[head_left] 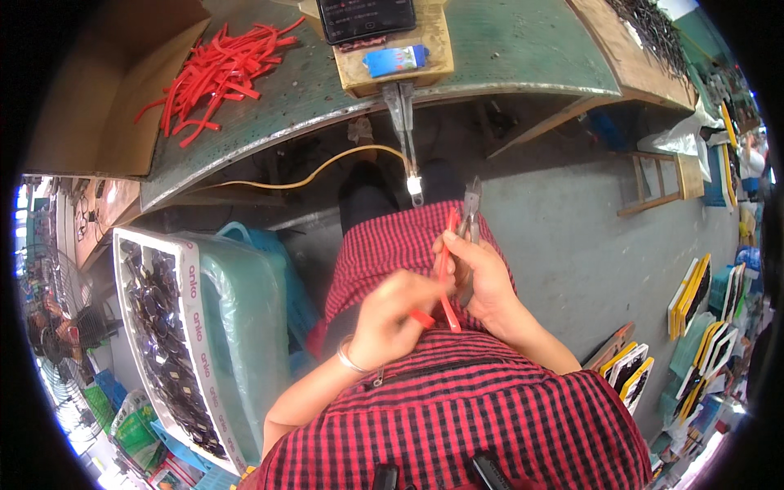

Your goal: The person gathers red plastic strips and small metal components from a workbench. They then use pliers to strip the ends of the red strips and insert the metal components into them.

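Note:
Above my lap, my right hand [487, 282] is closed around a pair of metal pliers [471, 204], jaws pointing away from me. Its thumb and finger also pinch a long, narrow red strip [448, 310]. My left hand [394, 312], with a silver bracelet at the wrist, is closed beside it, its fingertips against that strip and somewhat blurred. Another short red piece [422, 318] sticks out from the left fingers. Just beyond my hands, a metal arm [400, 114] reaches from the table edge toward me, ending in a bright white tip [414, 186].
Red strips [224, 73] lie heaped on the green table [523, 49] beside a cardboard box [98, 90]. A yellowish block [441, 61] bears a phone [367, 18] and a blue packet [395, 60]. At left stands a white-edged box [196, 327] of dark parts; a wooden stool [690, 180] is right.

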Demonstrator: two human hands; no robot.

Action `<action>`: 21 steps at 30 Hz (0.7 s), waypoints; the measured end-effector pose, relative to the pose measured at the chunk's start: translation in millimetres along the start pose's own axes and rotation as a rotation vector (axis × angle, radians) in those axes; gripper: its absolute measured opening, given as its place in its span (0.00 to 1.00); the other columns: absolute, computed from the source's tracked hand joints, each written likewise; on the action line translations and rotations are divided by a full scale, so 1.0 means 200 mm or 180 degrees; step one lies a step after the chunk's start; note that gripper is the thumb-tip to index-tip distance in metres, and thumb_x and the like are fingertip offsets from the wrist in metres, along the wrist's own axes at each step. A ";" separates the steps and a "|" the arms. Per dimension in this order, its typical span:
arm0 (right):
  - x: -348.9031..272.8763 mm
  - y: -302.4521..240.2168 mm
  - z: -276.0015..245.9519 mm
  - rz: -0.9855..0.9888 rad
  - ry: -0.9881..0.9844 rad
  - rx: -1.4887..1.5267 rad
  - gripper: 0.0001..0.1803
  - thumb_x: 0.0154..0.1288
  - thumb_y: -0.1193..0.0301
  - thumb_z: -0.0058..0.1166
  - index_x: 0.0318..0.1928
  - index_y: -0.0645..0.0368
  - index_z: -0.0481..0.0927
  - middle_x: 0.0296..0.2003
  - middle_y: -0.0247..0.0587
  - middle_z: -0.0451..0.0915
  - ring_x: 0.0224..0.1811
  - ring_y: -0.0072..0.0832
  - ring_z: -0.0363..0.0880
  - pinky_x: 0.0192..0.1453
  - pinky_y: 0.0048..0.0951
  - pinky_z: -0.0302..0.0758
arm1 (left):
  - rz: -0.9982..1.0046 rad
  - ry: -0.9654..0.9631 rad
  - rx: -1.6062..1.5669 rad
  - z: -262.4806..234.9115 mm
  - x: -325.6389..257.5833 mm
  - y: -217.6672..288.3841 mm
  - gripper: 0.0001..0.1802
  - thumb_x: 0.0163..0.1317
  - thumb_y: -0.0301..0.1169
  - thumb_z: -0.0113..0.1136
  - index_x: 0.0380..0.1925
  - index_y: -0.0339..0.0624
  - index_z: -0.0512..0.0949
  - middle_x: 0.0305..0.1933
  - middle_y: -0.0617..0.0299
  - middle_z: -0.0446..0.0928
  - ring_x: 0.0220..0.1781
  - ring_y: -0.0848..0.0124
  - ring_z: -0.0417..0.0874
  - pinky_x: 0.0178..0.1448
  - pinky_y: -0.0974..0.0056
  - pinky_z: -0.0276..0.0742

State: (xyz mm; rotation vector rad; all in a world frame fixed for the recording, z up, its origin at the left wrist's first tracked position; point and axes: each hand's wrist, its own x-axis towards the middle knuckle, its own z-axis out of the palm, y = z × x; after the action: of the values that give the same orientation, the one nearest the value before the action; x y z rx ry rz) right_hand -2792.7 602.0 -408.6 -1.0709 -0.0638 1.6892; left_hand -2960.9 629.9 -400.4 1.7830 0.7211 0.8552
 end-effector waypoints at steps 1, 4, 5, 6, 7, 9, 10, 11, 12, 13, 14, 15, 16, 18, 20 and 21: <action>0.00 0.01 0.00 -0.0074 0.0034 -0.0252 0.12 0.69 0.64 0.54 0.36 0.62 0.78 0.21 0.30 0.74 0.22 0.19 0.71 0.27 0.21 0.68 | -0.0766 0.0446 -0.0373 0.02 -0.01 0.00 0.18 0.56 0.18 0.58 0.48 0.39 0.78 0.34 0.65 0.76 0.31 0.72 0.77 0.35 0.69 0.74; 0.00 0.03 0.01 -0.0268 -0.0181 -0.0802 0.11 0.69 0.66 0.54 0.34 0.62 0.78 0.21 0.30 0.74 0.21 0.18 0.71 0.26 0.20 0.67 | -0.2033 0.0761 -0.1301 -0.02 0.07 -0.02 0.13 0.68 0.28 0.55 0.50 0.35 0.75 0.32 0.69 0.74 0.27 0.84 0.70 0.30 0.76 0.65; 0.01 0.04 0.02 -0.0335 -0.0310 -0.0959 0.11 0.69 0.66 0.55 0.33 0.61 0.78 0.21 0.30 0.74 0.21 0.17 0.71 0.25 0.19 0.66 | -0.2227 0.0706 -0.1610 -0.01 0.10 -0.03 0.12 0.67 0.30 0.56 0.47 0.36 0.77 0.32 0.69 0.75 0.27 0.84 0.70 0.31 0.77 0.65; 0.01 0.05 0.02 -0.0403 -0.0440 -0.1114 0.11 0.69 0.67 0.55 0.32 0.61 0.78 0.21 0.30 0.74 0.21 0.17 0.70 0.25 0.19 0.66 | -0.2417 0.0647 -0.1920 0.00 0.13 -0.04 0.12 0.66 0.32 0.58 0.45 0.37 0.78 0.31 0.70 0.76 0.27 0.83 0.70 0.32 0.77 0.65; 0.02 0.05 0.02 -0.0447 -0.0434 -0.1118 0.10 0.68 0.68 0.56 0.32 0.61 0.78 0.21 0.30 0.74 0.21 0.16 0.70 0.24 0.18 0.65 | -0.2599 0.0574 -0.2233 0.01 0.16 -0.04 0.12 0.66 0.35 0.60 0.43 0.39 0.79 0.31 0.70 0.77 0.26 0.83 0.70 0.33 0.77 0.65; 0.01 0.05 0.03 -0.0474 -0.0236 -0.1253 0.10 0.68 0.67 0.56 0.32 0.61 0.77 0.21 0.30 0.74 0.21 0.17 0.70 0.24 0.19 0.65 | -0.2514 0.0610 -0.2523 0.02 0.18 -0.06 0.11 0.65 0.34 0.60 0.42 0.39 0.80 0.31 0.70 0.78 0.26 0.83 0.71 0.34 0.78 0.65; 0.01 0.05 0.03 -0.0482 -0.0124 -0.1321 0.10 0.68 0.67 0.55 0.33 0.61 0.77 0.21 0.30 0.74 0.21 0.17 0.70 0.24 0.19 0.64 | -0.2479 0.0624 -0.2677 0.03 0.19 -0.07 0.10 0.65 0.34 0.60 0.41 0.40 0.80 0.31 0.70 0.78 0.26 0.83 0.71 0.34 0.78 0.66; 0.00 0.06 0.03 -0.0438 -0.0140 -0.1146 0.10 0.68 0.67 0.55 0.33 0.61 0.77 0.21 0.30 0.74 0.21 0.17 0.70 0.24 0.19 0.65 | -0.2619 0.0869 -0.2728 0.05 0.21 -0.05 0.08 0.65 0.33 0.60 0.40 0.41 0.80 0.28 0.71 0.76 0.25 0.82 0.71 0.31 0.78 0.65; 0.00 0.06 0.03 -0.0394 -0.0157 -0.0971 0.10 0.69 0.67 0.55 0.34 0.61 0.77 0.22 0.30 0.74 0.21 0.17 0.70 0.24 0.19 0.65 | -0.2572 0.0890 -0.2804 0.05 0.22 -0.06 0.08 0.66 0.32 0.59 0.41 0.40 0.80 0.29 0.70 0.76 0.26 0.82 0.72 0.31 0.77 0.66; 0.00 0.07 0.03 -0.0350 -0.0169 -0.0784 0.09 0.69 0.68 0.55 0.34 0.61 0.77 0.22 0.30 0.74 0.22 0.17 0.70 0.25 0.19 0.65 | -0.2533 0.0904 -0.2871 0.06 0.22 -0.08 0.08 0.66 0.31 0.59 0.42 0.39 0.79 0.30 0.69 0.76 0.27 0.82 0.72 0.32 0.76 0.66; 0.00 0.08 0.02 -0.0397 -0.0181 -0.0705 0.09 0.69 0.68 0.55 0.35 0.61 0.77 0.22 0.30 0.74 0.22 0.17 0.70 0.25 0.19 0.65 | -0.2493 0.0920 -0.2938 0.06 0.22 -0.09 0.09 0.66 0.30 0.59 0.43 0.38 0.78 0.30 0.68 0.76 0.28 0.81 0.73 0.32 0.76 0.67; 0.00 0.09 0.01 -0.0443 -0.0193 -0.0627 0.09 0.69 0.68 0.54 0.35 0.61 0.77 0.23 0.30 0.74 0.22 0.17 0.70 0.25 0.19 0.65 | -0.2462 0.0931 -0.2927 0.07 0.22 -0.10 0.08 0.67 0.29 0.58 0.42 0.37 0.77 0.29 0.68 0.76 0.26 0.81 0.72 0.30 0.76 0.67; 0.00 0.10 0.01 -0.0487 -0.0211 -0.0548 0.09 0.69 0.68 0.54 0.35 0.61 0.77 0.23 0.30 0.74 0.22 0.17 0.70 0.26 0.19 0.65 | -0.2435 0.0931 -0.2841 0.07 0.23 -0.09 0.08 0.67 0.29 0.57 0.42 0.37 0.77 0.29 0.68 0.76 0.26 0.82 0.72 0.30 0.76 0.66; 0.00 0.11 0.00 -0.0550 -0.0187 -0.0697 0.09 0.69 0.68 0.54 0.35 0.61 0.77 0.23 0.29 0.74 0.23 0.16 0.70 0.27 0.19 0.66 | -0.2383 0.0932 -0.2666 0.07 0.23 -0.07 0.08 0.67 0.28 0.57 0.42 0.36 0.77 0.29 0.68 0.76 0.26 0.82 0.71 0.29 0.77 0.66; 0.01 0.11 0.01 -0.0593 -0.0214 -0.0738 0.09 0.69 0.68 0.54 0.35 0.62 0.77 0.23 0.29 0.74 0.24 0.15 0.70 0.28 0.19 0.66 | -0.2297 0.0922 -0.2667 0.06 0.23 -0.07 0.08 0.67 0.27 0.57 0.43 0.36 0.77 0.29 0.68 0.76 0.26 0.83 0.71 0.29 0.78 0.65; 0.01 0.11 0.01 -0.0600 -0.0249 -0.0706 0.09 0.69 0.68 0.54 0.36 0.62 0.77 0.24 0.29 0.74 0.25 0.15 0.70 0.28 0.19 0.66 | -0.2254 0.0916 -0.2667 0.06 0.23 -0.07 0.08 0.67 0.27 0.57 0.43 0.36 0.77 0.29 0.67 0.76 0.26 0.83 0.71 0.29 0.78 0.65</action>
State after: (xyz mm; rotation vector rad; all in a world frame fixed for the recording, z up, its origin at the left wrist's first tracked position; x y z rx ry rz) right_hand -2810.4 594.7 -420.3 -1.1240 -0.3985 1.5776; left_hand -2926.1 664.8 -406.8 0.5949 0.9163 0.7540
